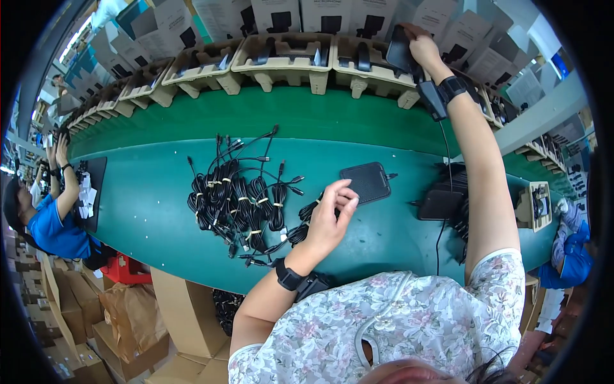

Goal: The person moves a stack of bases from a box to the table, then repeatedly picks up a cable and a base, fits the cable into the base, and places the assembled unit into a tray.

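My left hand (329,217) hovers over the green table with its fingers loosely bent and apart, and nothing shows in it. Just beyond its fingertips lies a flat black rectangular pad (366,183) with a short plug at its right edge. Beside the same hand, to the left, is a pile of bundled black cables (240,198). My right hand (422,51) reaches up to the back row and grips a dark flat rectangular device (400,51) above a moulded pulp tray (376,73); its fingers are partly hidden.
More pulp trays (281,63) with black parts line the back shelf, white printed boxes (326,16) behind them. Dark flat devices (441,203) are stacked under my right arm. A small tray (540,206) stands at the right. Co-workers in blue (57,224) sit at both ends.
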Demonstrator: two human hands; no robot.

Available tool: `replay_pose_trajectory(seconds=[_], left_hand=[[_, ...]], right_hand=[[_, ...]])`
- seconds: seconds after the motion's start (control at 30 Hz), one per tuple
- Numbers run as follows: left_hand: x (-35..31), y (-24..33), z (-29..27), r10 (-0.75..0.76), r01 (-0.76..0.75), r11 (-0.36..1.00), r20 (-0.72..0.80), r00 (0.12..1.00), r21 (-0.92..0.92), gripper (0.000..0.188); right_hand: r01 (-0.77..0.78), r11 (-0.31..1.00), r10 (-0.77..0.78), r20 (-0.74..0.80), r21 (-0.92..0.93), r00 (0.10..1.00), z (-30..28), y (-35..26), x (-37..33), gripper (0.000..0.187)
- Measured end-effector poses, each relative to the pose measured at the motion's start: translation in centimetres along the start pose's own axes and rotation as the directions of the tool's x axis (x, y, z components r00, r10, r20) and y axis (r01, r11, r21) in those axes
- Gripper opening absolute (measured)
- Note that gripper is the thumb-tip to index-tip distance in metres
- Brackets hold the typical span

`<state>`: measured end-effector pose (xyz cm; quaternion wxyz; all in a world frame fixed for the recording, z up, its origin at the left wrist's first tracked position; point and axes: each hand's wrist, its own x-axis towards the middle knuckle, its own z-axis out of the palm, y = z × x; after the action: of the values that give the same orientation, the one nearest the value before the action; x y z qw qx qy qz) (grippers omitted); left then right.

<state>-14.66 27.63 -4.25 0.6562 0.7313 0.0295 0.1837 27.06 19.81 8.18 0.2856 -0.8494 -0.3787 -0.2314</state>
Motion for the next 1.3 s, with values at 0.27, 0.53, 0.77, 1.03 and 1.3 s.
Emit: replay_pose_trajectory(seconds=[0.27, 0.53, 0.77, 1.03, 1.3], left_hand=[[0.3, 0.8, 0.0, -0.032, 0.032, 0.998, -0.008, 0.999, 0.057, 0.032], [0.1, 0.4, 0.4, 0.057, -0.072, 0.973, 0.076, 0.996, 0.218, 0.024], [-0.5, -0.6, 0.7, 0.191, -0.275, 0.87, 0.235, 0.953, 0.409, 0.028], [0.7, 3.6, 1.4, 0.128, -0.283, 0.89, 0.399, 0.908, 0.358, 0.029], [2.1, 4.3, 2.2, -0.04, -0.011, 0.989, 0.343, 0.938, 0.147, 0.037]], right_hand=[[0.057, 0.923, 0.013, 0.18, -0.381, 0.984, 5.3, 2.6, -2.2, 0.033], [0.547, 0.836, -0.538, 0.138, -0.043, 0.832, 4.5, -13.8, -6.4, 0.016], [0.689, 0.479, -0.85, 0.484, 0.544, 0.209, 5.3, -27.8, -16.2, 0.029], [0.779, 0.34, -0.94, 0.216, 0.527, 0.264, 3.4, -25.3, -17.4, 0.021], [0.159, 0.648, -0.564, 0.329, 0.745, 0.757, -4.4, -23.1, -16.9, 0.024]])
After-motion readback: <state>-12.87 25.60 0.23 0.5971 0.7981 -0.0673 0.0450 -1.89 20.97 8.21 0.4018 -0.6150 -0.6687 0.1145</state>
